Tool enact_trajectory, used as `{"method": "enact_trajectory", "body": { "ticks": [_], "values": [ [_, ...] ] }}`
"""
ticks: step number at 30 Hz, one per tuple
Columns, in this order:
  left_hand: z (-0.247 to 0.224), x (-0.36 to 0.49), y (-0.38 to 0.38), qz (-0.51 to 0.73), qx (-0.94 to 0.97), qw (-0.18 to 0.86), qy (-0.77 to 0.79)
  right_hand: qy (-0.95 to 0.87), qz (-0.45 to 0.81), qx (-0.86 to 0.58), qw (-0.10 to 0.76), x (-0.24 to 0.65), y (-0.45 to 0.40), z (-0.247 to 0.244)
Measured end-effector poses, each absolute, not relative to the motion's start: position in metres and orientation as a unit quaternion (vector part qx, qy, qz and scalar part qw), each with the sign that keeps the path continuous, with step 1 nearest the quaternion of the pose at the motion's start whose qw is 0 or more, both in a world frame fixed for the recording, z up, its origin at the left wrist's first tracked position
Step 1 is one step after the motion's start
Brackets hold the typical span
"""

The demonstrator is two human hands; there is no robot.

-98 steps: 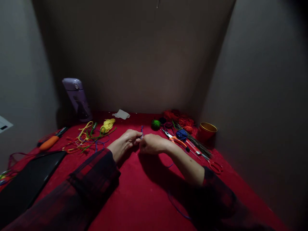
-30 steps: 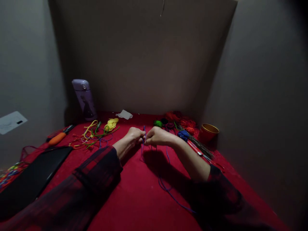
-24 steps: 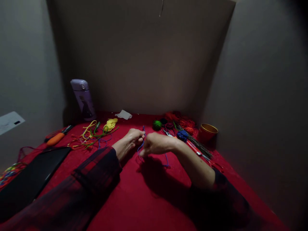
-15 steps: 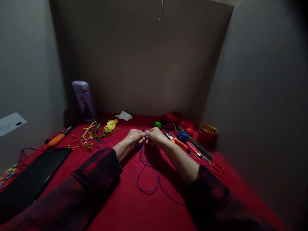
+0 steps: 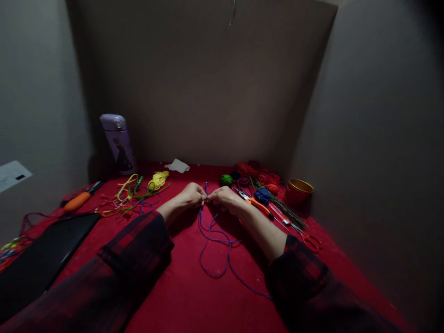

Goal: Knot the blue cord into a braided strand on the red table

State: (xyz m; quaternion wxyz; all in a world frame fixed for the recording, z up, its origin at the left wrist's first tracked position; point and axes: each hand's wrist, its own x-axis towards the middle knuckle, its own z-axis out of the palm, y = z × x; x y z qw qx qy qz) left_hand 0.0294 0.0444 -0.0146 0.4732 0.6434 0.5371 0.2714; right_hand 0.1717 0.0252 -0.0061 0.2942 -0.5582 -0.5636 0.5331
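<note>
In the head view, my left hand (image 5: 194, 195) and my right hand (image 5: 224, 196) meet fingertip to fingertip above the red surface. Both have their fingers pinched on a thin blue-purple cord (image 5: 214, 276). A short upright piece of the cord stands up just above the fingertips. Below the hands the cord hangs down and spreads in loose loops on the surface, with one end running toward my right sleeve. The exact grip of the fingers on the cord is too small to tell.
A purple bottle (image 5: 120, 145) stands back left, near yellow yarn (image 5: 158, 180), an orange-handled tool (image 5: 77, 202) and a black tablet-like object (image 5: 48, 259). On the right are pliers (image 5: 258, 205), red scissors (image 5: 311, 242), yarn balls and a red cup (image 5: 298, 192).
The hands have shifted slightly and their fingertips now meet a little further left. The cord below has moved, with a strand now lying to the right. The view has turned slightly.
</note>
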Motion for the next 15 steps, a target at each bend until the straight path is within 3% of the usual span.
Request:
{"method": "enact_trajectory", "body": {
  "ticks": [8,15],
  "values": [
    [0.015,0.022,0.035,0.213,0.738,0.245,0.592,-0.565,0.517,-0.565,0.308,0.168,0.024,-0.009],
    [0.023,0.054,-0.030,0.168,0.813,0.245,0.501,-0.573,0.542,-0.520,0.329,0.172,0.022,-0.011]
  ]
}}
